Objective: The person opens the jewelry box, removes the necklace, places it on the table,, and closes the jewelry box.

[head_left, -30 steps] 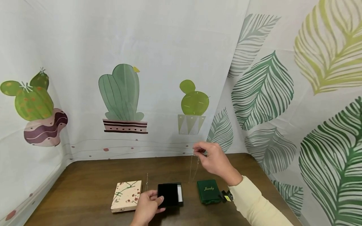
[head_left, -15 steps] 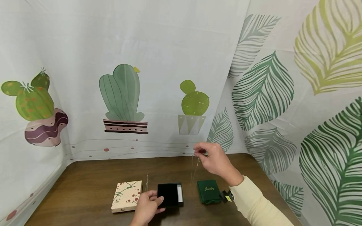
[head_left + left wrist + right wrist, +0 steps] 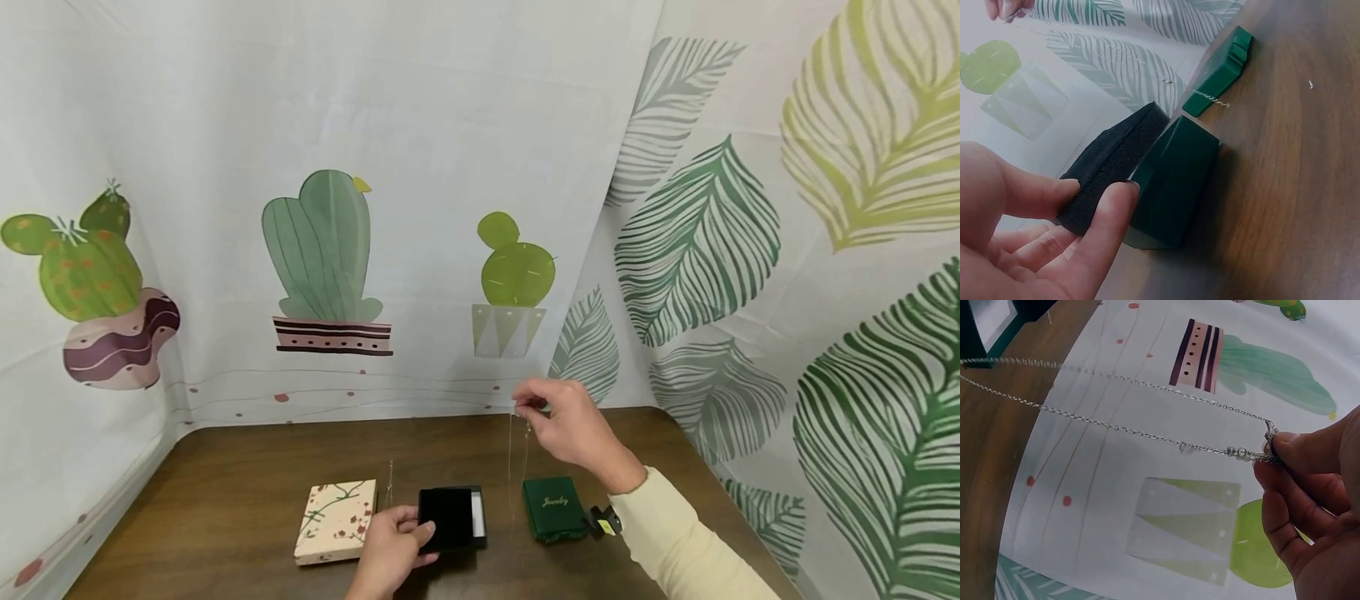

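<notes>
My left hand (image 3: 392, 546) pinches a black foam pad (image 3: 1116, 162) between thumb and fingers. The pad is tilted close against a dark green jewelry box (image 3: 1175, 187), overlapping it in the head view, where a strip of its white inside shows. Higher up, my right hand (image 3: 566, 425) pinches a fine silver chain necklace (image 3: 1132, 430) bunched at the fingertips. Two strands with small beads hang from there in a long loop over the table. Right of the box lies a green lid (image 3: 555, 504) lettered "Jewelry".
A cream box with a floral print (image 3: 337, 521) lies on the brown wooden table (image 3: 247, 475), left of my left hand. Another thin chain (image 3: 390, 479) lies beside it. Behind the table hangs a white cloth (image 3: 435, 167) printed with cacti and leaves.
The necklace has dropped into a longer loop, its lower end hanging further down and its strands swinging slightly. Both hands, the pad and the boxes stay nearly still.
</notes>
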Demonstrator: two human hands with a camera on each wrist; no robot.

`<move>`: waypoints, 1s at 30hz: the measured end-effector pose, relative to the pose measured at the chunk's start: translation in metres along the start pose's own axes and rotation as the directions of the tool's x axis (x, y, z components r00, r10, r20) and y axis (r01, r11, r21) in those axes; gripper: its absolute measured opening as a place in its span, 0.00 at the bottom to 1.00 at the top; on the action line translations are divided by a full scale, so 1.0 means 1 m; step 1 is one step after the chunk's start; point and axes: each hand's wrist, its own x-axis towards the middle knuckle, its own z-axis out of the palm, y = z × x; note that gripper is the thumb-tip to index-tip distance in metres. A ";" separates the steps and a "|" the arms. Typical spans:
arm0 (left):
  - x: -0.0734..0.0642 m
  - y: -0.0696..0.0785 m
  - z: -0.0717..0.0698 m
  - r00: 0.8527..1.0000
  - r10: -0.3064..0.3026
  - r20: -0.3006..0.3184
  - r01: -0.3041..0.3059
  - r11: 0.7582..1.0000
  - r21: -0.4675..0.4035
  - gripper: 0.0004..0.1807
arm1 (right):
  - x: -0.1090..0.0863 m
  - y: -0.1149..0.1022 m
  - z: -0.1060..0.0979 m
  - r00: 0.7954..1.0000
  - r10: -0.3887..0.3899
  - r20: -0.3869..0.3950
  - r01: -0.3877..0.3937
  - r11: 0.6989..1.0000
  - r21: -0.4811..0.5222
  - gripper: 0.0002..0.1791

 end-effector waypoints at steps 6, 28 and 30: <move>-0.001 0.000 0.000 1.000 0.008 -0.006 -0.008 1.000 -0.004 0.31 | 0.013 0.011 0.010 0.998 0.033 0.045 -0.030 0.998 -0.059 0.07; 0.004 -0.006 0.000 1.000 -0.006 0.030 0.006 1.000 0.004 0.30 | -0.021 0.049 0.079 0.986 -0.028 0.161 0.047 0.993 -0.111 0.07; 0.005 -0.007 0.000 1.000 -0.006 0.027 0.005 1.000 0.002 0.30 | -0.036 0.045 0.085 0.983 -0.045 0.176 0.064 0.992 -0.104 0.07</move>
